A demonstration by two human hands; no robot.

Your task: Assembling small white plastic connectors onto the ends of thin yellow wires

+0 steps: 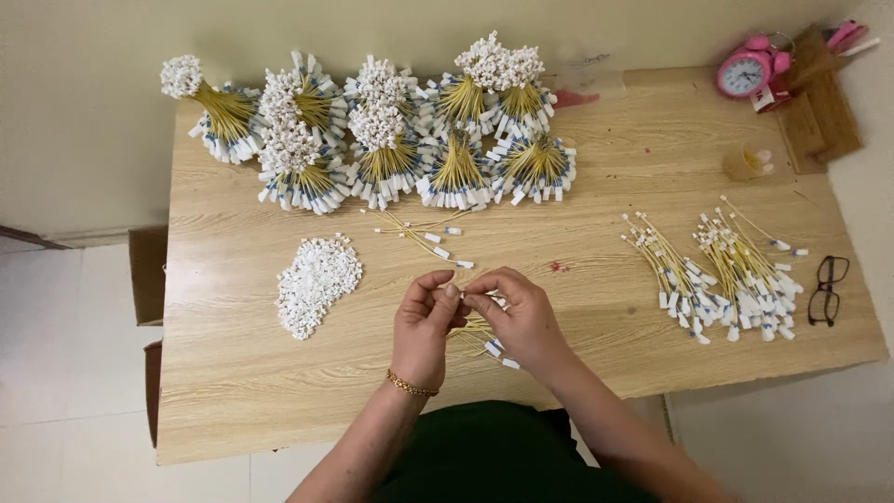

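Item: thin yellow wire (475, 328), near the table's (233, 373) front edge. We pinch it between both hands, left hand (424, 326) and right hand (521, 317), fingertips meeting. Its long axis trails toward the right hand, the nearer. White connector pile (317, 279) lies left.

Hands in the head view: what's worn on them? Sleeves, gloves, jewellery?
Both hands are bare, with no gloves. The left hand has a thin gold-coloured beaded bracelet at the wrist. The right hand shows no ring, watch or band. Both forearms are uncovered as far as the frame shows, with no sleeves in view. A dark green garment covers the lap below.
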